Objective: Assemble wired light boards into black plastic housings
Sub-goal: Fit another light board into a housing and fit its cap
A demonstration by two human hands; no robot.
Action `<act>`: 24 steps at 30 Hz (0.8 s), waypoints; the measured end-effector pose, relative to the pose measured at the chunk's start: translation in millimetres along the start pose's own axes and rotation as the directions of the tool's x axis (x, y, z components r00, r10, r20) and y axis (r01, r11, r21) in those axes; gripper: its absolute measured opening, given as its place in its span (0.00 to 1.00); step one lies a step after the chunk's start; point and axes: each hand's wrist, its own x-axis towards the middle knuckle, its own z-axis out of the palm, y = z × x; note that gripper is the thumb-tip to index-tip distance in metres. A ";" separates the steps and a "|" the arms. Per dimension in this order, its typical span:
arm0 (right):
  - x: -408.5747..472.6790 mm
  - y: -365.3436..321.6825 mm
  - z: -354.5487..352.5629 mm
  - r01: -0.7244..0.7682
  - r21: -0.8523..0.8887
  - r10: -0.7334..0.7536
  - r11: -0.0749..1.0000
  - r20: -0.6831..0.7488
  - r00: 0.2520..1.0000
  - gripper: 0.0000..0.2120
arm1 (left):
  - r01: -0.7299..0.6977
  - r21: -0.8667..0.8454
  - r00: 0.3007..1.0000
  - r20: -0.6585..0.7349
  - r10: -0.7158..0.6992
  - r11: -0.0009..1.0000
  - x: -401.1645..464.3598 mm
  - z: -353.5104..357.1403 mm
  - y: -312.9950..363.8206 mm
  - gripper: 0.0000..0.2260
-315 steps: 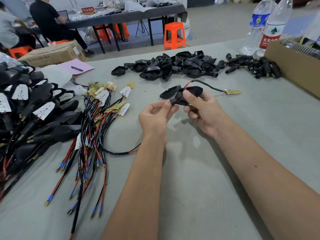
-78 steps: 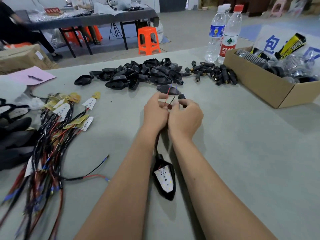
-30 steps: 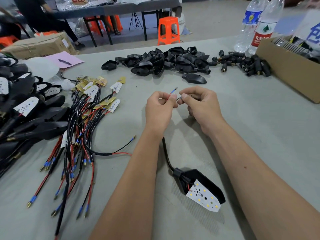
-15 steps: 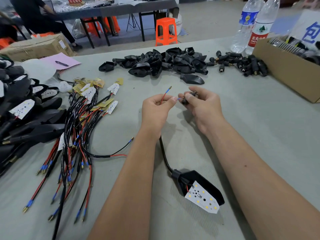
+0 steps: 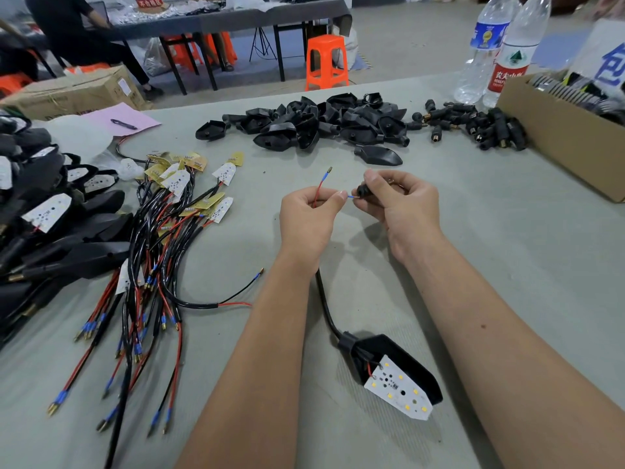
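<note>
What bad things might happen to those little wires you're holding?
1. The left hand pinches the thin red wire, and a hard tug might bend its tip.
2. The right hand holds a small black connector at the blue wire end; it might slip or go in crooked.
3. The light board sits loose and tilted in its black housing, so pulling the cable might drag it out.
</note>
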 end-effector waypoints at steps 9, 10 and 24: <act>0.7 2.0 0.3 0.054 -0.150 -0.057 0.987 -0.014 0.998 0.08 | 0.042 -0.021 0.998 -0.038 -0.043 0.999 0.9 -0.4 1.7 0.08; 1.0 2.0 0.4 0.055 -0.159 -0.059 0.986 -0.019 0.998 0.09 | 0.037 -0.012 0.999 -0.031 -0.038 0.999 0.5 -0.2 1.7 0.08; -2.2 3.5 2.8 0.121 -0.270 -0.138 0.955 -0.046 0.989 0.11 | -0.005 0.047 0.999 -0.047 0.007 0.999 -2.2 4.9 0.9 0.07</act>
